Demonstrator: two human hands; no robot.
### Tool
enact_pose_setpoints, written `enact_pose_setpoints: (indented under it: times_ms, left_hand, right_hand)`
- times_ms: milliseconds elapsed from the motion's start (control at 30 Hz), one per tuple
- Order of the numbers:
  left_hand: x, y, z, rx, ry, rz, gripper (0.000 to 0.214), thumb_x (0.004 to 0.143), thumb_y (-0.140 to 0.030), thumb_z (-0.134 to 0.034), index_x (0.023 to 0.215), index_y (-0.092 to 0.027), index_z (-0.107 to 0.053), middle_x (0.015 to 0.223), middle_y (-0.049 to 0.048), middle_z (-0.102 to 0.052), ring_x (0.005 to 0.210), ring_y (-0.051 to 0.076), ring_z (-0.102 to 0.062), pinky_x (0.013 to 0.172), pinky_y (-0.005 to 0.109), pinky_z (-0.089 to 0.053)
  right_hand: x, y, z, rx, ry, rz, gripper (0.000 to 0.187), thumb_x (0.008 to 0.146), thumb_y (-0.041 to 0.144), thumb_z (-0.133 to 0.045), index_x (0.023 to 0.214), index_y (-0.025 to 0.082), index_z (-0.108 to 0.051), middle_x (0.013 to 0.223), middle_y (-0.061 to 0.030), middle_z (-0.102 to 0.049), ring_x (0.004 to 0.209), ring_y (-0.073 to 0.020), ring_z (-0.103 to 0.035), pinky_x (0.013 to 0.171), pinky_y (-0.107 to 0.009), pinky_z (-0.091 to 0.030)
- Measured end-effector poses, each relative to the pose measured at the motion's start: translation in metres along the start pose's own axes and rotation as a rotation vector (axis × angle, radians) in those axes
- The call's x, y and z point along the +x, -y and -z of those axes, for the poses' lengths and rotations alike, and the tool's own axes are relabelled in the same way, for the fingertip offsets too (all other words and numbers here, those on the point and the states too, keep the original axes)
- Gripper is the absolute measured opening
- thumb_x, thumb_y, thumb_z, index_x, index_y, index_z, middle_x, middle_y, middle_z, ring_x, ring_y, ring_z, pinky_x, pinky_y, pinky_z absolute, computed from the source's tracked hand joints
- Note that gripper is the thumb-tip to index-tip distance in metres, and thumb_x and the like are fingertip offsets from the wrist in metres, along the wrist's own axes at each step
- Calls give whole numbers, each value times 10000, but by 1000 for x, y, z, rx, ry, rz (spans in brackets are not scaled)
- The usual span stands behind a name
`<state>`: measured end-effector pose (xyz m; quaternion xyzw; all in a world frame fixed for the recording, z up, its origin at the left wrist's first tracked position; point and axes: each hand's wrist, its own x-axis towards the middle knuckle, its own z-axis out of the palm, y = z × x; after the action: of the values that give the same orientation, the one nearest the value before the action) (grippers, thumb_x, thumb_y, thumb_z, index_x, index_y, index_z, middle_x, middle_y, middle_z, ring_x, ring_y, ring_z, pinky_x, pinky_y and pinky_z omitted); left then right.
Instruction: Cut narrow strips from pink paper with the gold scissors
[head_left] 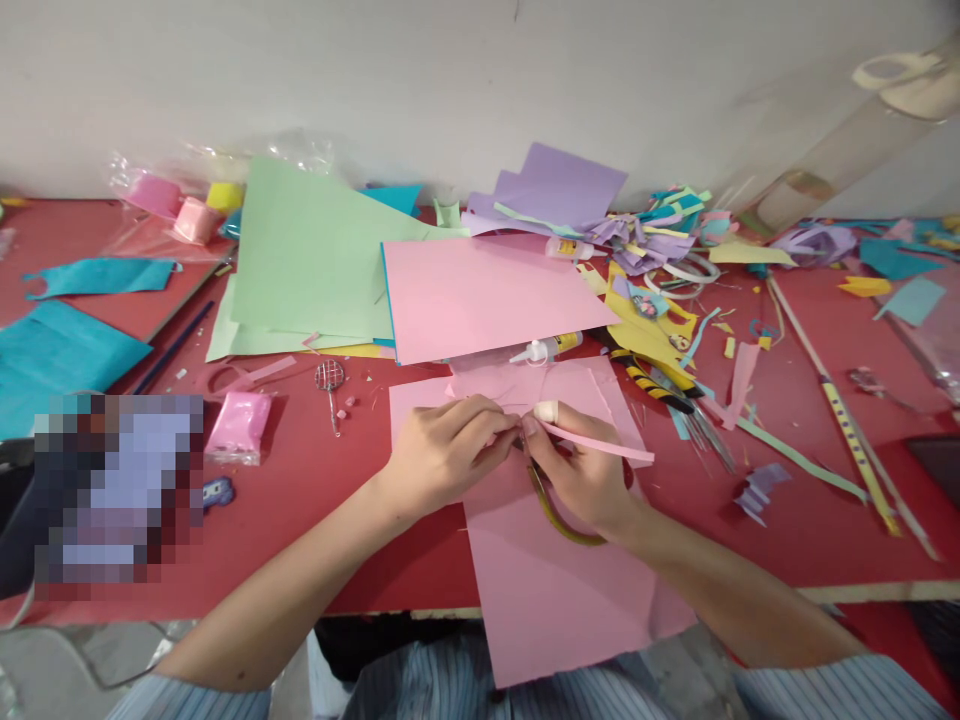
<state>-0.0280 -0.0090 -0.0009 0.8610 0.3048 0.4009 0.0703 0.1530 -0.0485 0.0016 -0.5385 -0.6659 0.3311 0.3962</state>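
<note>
My left hand (pixel 446 455) is closed, its thumb and fingertips pinched at the inner end of a narrow pink paper strip (pixel 600 443). Facing it, my right hand (pixel 589 470) grips the same strip between thumb and index finger, and the strip's free end sticks out to the right. White wrapping covers that index fingertip. A curved olive-yellow handle (pixel 559 520) shows under my right palm; the rest of that tool is hidden. Both hands are above a large pink paper sheet (pixel 555 590), which hangs over the table's front edge. The strip's pinched tip is too small to make out.
Beyond my hands lie a pink sheet (pixel 487 295), a green sheet (pixel 307 260) and a glue bottle (pixel 551 348). Black-and-yellow pliers (pixel 652 380) and paper scraps are to the right. A wire whisk-like piece (pixel 330 385) and a pink clay packet (pixel 240 425) lie left.
</note>
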Motion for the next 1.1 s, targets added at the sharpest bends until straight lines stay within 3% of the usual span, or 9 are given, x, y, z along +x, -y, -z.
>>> enact_pose_setpoints:
  times_ms: [367, 500, 733, 967, 1100]
  left_hand:
    - [2, 2, 4, 3, -23, 32, 66, 869, -131, -660, 925, -151, -631, 821, 19, -736, 608, 82, -663, 529, 168, -514]
    - [3, 2, 4, -13, -25, 38, 36, 886, -138, -637, 916, -154, -631, 812, 13, -731, 569, 65, -642, 514, 160, -503]
    - [0, -1, 0, 57, -13, -3, 32, 889, -138, -629, 909, -153, -609, 813, 10, -726, 615, 87, -667, 508, 177, -491]
    - [2, -3, 1, -16, -14, 73, 57, 871, -112, -642, 888, -159, -616, 819, -2, -728, 610, 73, -668, 511, 153, -497]
    - [1, -1, 1, -17, -9, 50, 40, 881, -130, -637, 907, -156, -621, 818, 5, -729, 608, 71, -662, 518, 152, -506]
  right_hand:
    - [0, 3, -3, 231, 15, -109, 210, 982, 321, -520, 812, 209, -572, 652, 31, -511, 571, -109, -451, 545, -238, -375]
    - [2, 5, -3, 220, -15, -95, 159, 958, 302, -563, 833, 209, -598, 687, 19, -558, 613, -118, -497, 562, -234, -402]
    - [0, 1, -8, 375, -36, -234, 284, 948, 346, -574, 713, 205, -502, 594, 50, -474, 487, -90, -383, 472, -230, -330]
    - [0, 4, -2, 122, -66, -69, 231, 937, 251, -585, 718, 194, -536, 595, 49, -459, 555, -94, -389, 524, -229, -332]
    - [-1, 4, -4, 181, -67, -124, 240, 941, 284, -582, 722, 197, -534, 600, 44, -486, 528, -93, -392, 500, -232, -333]
